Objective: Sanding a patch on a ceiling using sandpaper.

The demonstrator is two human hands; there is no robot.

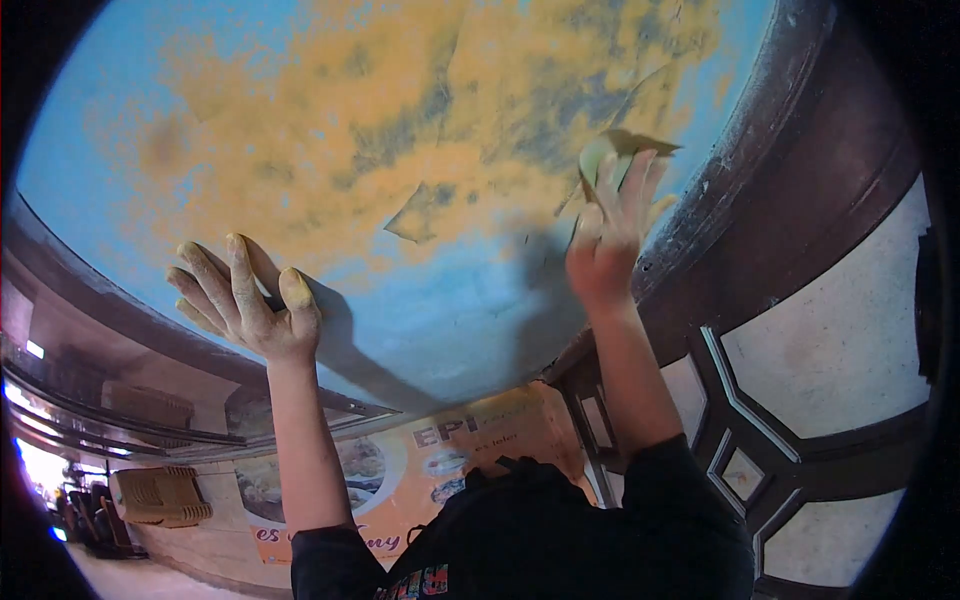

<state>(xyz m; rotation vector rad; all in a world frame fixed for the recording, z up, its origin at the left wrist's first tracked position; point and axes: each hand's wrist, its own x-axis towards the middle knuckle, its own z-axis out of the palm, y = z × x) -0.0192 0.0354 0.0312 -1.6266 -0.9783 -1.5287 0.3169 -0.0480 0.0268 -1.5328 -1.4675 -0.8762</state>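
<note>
holding a sheet (596,160), right hand (606,250) half-curled, two o'clock; left hand (245,300) spread, empty, nine; orange-patched surface (330,130) seemingly part-done, blue at six.

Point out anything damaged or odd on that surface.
The blue surface looks uneven: blotchy orange and grey areas spread across it, breaking up the blue. Just below its middle, a jagged, angular mark stands out; whether it is a crack or a lifted edge, I can't tell.
</note>
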